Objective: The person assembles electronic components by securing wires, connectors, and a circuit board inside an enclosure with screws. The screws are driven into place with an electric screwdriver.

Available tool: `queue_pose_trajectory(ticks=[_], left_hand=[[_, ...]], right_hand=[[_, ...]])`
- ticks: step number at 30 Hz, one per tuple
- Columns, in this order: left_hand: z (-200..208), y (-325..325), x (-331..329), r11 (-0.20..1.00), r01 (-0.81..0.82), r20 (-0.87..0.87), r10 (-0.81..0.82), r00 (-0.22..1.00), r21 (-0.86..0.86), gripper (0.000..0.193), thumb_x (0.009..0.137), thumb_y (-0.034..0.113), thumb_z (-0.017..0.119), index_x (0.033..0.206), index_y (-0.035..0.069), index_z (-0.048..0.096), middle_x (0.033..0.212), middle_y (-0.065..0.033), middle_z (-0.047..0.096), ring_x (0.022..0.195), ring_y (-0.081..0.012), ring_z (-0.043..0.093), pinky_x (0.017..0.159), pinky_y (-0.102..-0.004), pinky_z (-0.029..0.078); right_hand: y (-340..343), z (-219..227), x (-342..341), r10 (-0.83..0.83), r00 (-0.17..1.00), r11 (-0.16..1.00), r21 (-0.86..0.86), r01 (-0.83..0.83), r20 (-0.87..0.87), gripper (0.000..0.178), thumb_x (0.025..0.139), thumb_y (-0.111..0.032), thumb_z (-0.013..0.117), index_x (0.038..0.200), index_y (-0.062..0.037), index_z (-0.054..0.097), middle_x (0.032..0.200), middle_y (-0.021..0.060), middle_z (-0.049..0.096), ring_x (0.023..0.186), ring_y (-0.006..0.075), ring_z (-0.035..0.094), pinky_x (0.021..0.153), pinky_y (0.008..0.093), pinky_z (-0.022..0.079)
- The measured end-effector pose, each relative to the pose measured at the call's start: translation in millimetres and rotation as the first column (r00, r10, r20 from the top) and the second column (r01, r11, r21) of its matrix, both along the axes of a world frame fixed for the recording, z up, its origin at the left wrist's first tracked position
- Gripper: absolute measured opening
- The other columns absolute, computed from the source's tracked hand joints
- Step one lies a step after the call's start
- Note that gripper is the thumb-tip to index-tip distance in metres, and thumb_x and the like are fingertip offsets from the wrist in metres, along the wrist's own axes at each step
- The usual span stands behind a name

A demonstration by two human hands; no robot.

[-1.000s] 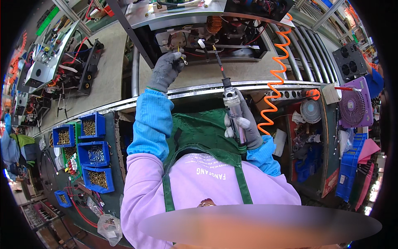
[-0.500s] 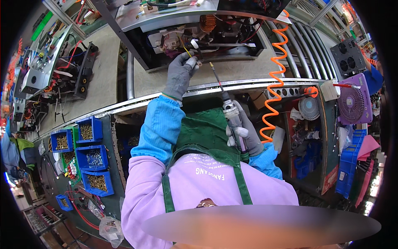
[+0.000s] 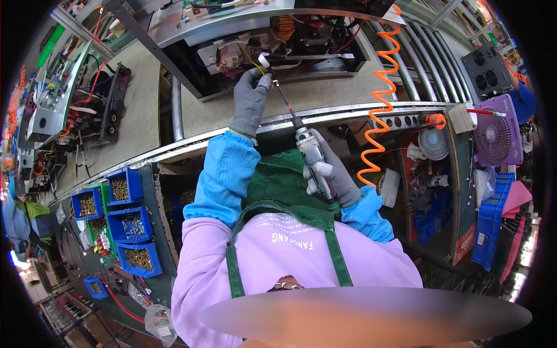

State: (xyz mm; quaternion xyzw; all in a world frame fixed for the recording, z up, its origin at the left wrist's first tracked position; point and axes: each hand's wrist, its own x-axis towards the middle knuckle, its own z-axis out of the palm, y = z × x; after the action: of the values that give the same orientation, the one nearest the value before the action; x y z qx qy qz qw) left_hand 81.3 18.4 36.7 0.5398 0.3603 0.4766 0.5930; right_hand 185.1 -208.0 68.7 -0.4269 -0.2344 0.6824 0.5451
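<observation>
Clock centred on chest (image 3: pixel 296 246). Gloved left hand (image 3: pixel 252 95) reaching out between eleven and twelve, thumb and fingers (image 3: pixel 255 73) drawn together, wrist nearly straight, left forearm (image 3: pixel 223 174) slanting toward one. Gloved right hand (image 3: pixel 335 172) nearer torso, at one, gripping, right forearm (image 3: pixel 369 216) angled toward eleven.

Near the left bench's (image 3: pixel 152 188) lower right corner lie a clear plastic bag (image 3: pixel 161 326) and red cables (image 3: pixel 125 308). Flanking the dark green board's (image 3: pixel 463 194) upper end are a small white fan (image 3: pixel 433 144) and a larger purple fan (image 3: pixel 494 134).
</observation>
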Motion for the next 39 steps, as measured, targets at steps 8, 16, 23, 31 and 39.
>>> queue_pose_trajectory(ticks=[8, 16, 23, 31, 39], left_hand=[[14.3, 4.5, -17.1, 0.893, -0.047, -0.402, 0.248, 0.882, 0.448, 0.023, 0.083, 0.015, 0.062, 0.102, 0.003, 0.056, 0.085, -0.0129, 0.065, 0.075, -0.0229, 0.063, 0.068, -0.0319, 0.049], [33.3, 61.5, -48.4, 0.814, 0.066, -0.716, 0.466, 0.519, 0.577, 0.032, 0.077, 0.019, 0.065, 0.107, 0.014, 0.057, 0.091, -0.0160, 0.064, 0.083, -0.0354, 0.062, 0.070, -0.0425, 0.050], [21.7, 68.1, -44.3, 0.765, 0.013, -0.649, 0.538, 0.538, 0.644, 0.025, 0.080, 0.025, 0.061, 0.104, 0.018, 0.060, 0.086, -0.0154, 0.065, 0.080, -0.0358, 0.062, 0.071, -0.0434, 0.050], [23.0, 69.5, -59.0, 0.720, 0.049, -0.613, 0.550, 0.568, 0.692, 0.024, 0.077, 0.027, 0.063, 0.097, 0.014, 0.063, 0.078, -0.0161, 0.063, 0.075, -0.0349, 0.061, 0.067, -0.0433, 0.048], [32.3, 76.0, -51.8, 0.605, 0.298, -0.675, 0.656, 0.339, 0.738, 0.031, 0.072, 0.030, 0.066, 0.098, 0.015, 0.062, 0.096, -0.0096, 0.063, 0.084, -0.0310, 0.061, 0.074, -0.0427, 0.048]], right_hand=[[26.2, -10.0, -9.9, 0.019, 0.999, 1.000, 0.004, -0.019, 0.032, 0.086, 0.074, -0.021, 0.060, 0.145, -0.0231, 0.012, 0.080, 0.0129, 0.053, 0.049, 0.0173, 0.055, 0.048, 0.0305, 0.052], [83.7, -12.0, -30.7, 0.079, 0.993, 0.996, 0.032, -0.082, 0.087, 0.080, 0.077, -0.008, 0.054, 0.144, -0.0212, 0.012, 0.074, 0.0111, 0.052, 0.047, 0.0176, 0.055, 0.043, 0.0281, 0.048], [98.2, -30.5, -36.6, 0.048, 0.993, 0.995, 0.082, -0.056, 0.105, 0.081, 0.076, -0.013, 0.055, 0.144, -0.0221, 0.013, 0.074, 0.0139, 0.054, 0.045, 0.0189, 0.054, 0.045, 0.0311, 0.050], [106.0, -39.5, -31.5, 0.054, 0.998, 0.986, 0.158, -0.055, 0.008, 0.079, 0.079, -0.014, 0.057, 0.144, -0.0198, 0.013, 0.091, 0.0125, 0.049, 0.063, 0.0178, 0.057, 0.045, 0.0316, 0.053], [103.9, -17.2, -72.9, -0.054, 0.955, 0.995, 0.060, 0.074, -0.291, 0.077, 0.080, -0.017, 0.057, 0.143, -0.0207, 0.013, 0.076, 0.0147, 0.051, 0.045, 0.0204, 0.054, 0.040, 0.0357, 0.051]])
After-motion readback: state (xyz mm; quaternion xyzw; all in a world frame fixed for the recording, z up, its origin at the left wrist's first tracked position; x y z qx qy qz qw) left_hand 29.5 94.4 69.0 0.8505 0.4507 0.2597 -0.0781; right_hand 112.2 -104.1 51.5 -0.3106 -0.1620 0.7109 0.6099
